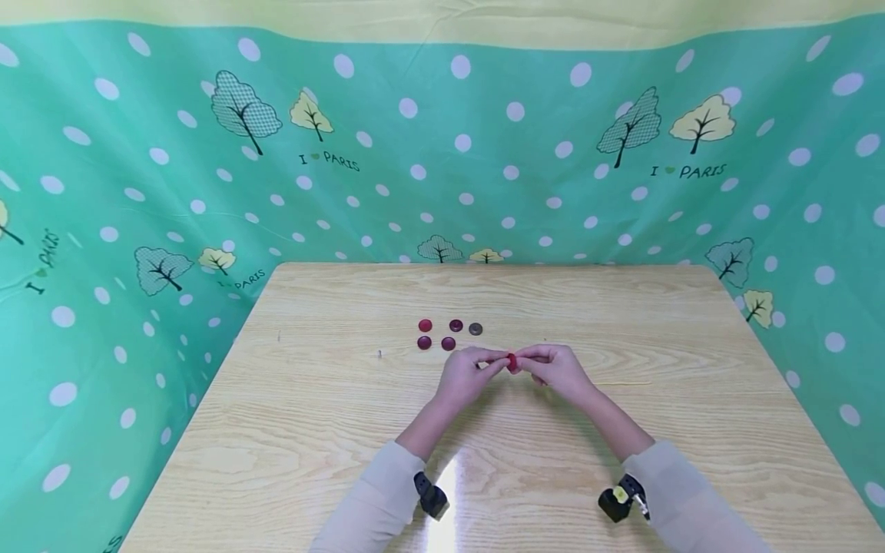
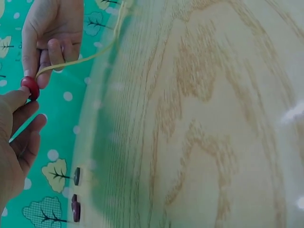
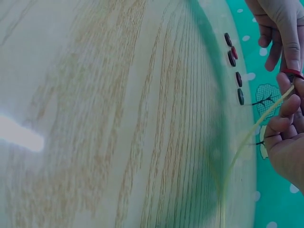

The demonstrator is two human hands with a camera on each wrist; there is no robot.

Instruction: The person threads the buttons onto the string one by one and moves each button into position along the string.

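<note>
A round red button (image 1: 512, 362) is held above the table between both hands. My left hand (image 1: 465, 376) pinches its edge between thumb and fingers. From the other side, my right hand (image 1: 560, 372) has thumb and fingertips at the button, pinching a thin yellow cord (image 2: 88, 58) close against it. In the right wrist view the cord (image 3: 247, 135) hangs from the right fingers down to the tabletop. Whether the cord passes through a hole in the button is hidden by the fingertips.
Beyond the left hand lie several loose buttons: a red button (image 1: 425, 326), a grey button (image 1: 475, 329) and dark maroon ones, including a maroon button (image 1: 448, 344). They rest flat on the wooden table (image 1: 311, 445). A green dotted cloth (image 1: 484, 177) hangs behind.
</note>
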